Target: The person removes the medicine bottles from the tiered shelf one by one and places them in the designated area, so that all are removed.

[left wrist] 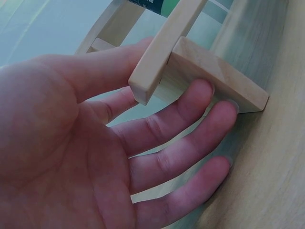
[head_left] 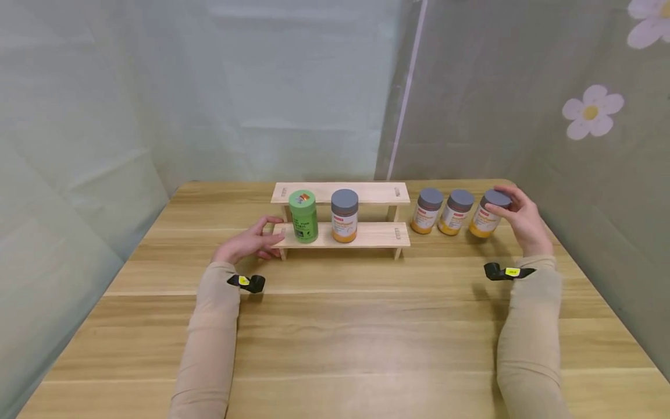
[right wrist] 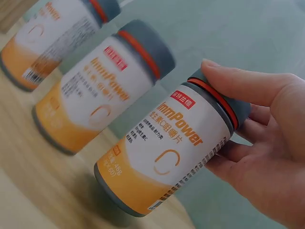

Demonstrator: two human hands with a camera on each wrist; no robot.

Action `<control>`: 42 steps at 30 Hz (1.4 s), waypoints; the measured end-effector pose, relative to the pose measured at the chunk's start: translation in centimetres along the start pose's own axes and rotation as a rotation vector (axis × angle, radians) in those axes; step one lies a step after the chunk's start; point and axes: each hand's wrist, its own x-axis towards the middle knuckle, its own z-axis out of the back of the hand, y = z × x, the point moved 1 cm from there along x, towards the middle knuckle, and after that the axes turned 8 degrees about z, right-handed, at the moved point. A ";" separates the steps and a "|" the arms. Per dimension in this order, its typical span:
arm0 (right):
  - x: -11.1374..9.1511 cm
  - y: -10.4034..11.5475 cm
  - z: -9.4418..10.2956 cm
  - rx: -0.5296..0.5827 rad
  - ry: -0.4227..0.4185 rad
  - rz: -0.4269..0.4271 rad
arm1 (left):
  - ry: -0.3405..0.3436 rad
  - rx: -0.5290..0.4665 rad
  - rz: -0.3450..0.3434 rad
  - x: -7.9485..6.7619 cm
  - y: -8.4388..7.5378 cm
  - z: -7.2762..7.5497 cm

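Note:
My right hand (head_left: 527,224) grips a supplement bottle (head_left: 485,216) by its grey cap, thumb on the near side. The bottle has a white and orange label and leans slightly in the head view. My left hand (head_left: 248,240) holds the left end of a two-step wooden rack (head_left: 371,235), thumb over the lower board. Its fingers (left wrist: 190,102) lie against the leg under that board. On the lower step stand a green canister (head_left: 303,218) and, to its right, a grey-capped bottle (head_left: 344,216) like the one in my right hand.
Two more grey-capped bottles, one nearer the rack (head_left: 426,212) and one (head_left: 455,214) beside the held bottle, stand on the wooden table (head_left: 356,326). Light fabric (head_left: 293,87) hangs behind the table. A grey flowered curtain (head_left: 602,174) hangs along the right side.

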 end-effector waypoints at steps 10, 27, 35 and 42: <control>0.1 -1.3 0.3 -0.040 0.032 -0.007 | 0.007 -0.005 0.004 0.0 0.0 0.0; 0.2 -0.4 0.0 -0.401 0.023 -0.131 | -0.003 0.014 0.001 -0.1 -0.1 -0.1; 0.0 -0.3 0.1 -0.404 -0.011 -0.152 | 0.002 -0.006 -0.009 -0.1 -0.2 -0.2; -0.2 -0.2 0.2 -0.394 0.015 -0.117 | -0.003 -0.006 -0.014 -0.2 -0.2 -0.2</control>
